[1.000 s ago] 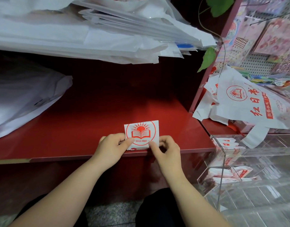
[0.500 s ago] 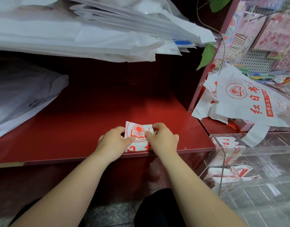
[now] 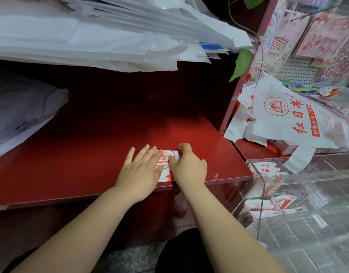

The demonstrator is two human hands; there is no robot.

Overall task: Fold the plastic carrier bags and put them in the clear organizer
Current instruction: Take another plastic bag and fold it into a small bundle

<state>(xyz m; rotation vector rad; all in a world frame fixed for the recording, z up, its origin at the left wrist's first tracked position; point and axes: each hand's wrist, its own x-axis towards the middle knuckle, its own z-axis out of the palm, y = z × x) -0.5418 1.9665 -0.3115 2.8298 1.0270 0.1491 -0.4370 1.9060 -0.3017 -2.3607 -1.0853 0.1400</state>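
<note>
Both my hands have just flattened the small white red-printed folded plastic bag (image 3: 166, 164) lower centre: left hand (image 3: 139, 172) splayed pressing, right hand (image 3: 189, 168) pinching its edge, ready for the clear acrylic organizer (image 3: 299, 194).

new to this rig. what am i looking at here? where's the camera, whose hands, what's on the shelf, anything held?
There is no machine here: a person works with two bare hands, and one wide-angle camera on their head looks forward and down.

The left hand lies flat with fingers spread on a small folded white plastic bag with a red book logo. The right hand presses on the bag's right side. The bag rests near the front edge of the glossy red shelf, pinned down rather than lifted.

To the right, unfolded white carrier bags with red print lie in a loose heap. Below them stands the clear plastic organizer, already holding some folded bags. A stack of white sheets sits on the shelf above.
</note>
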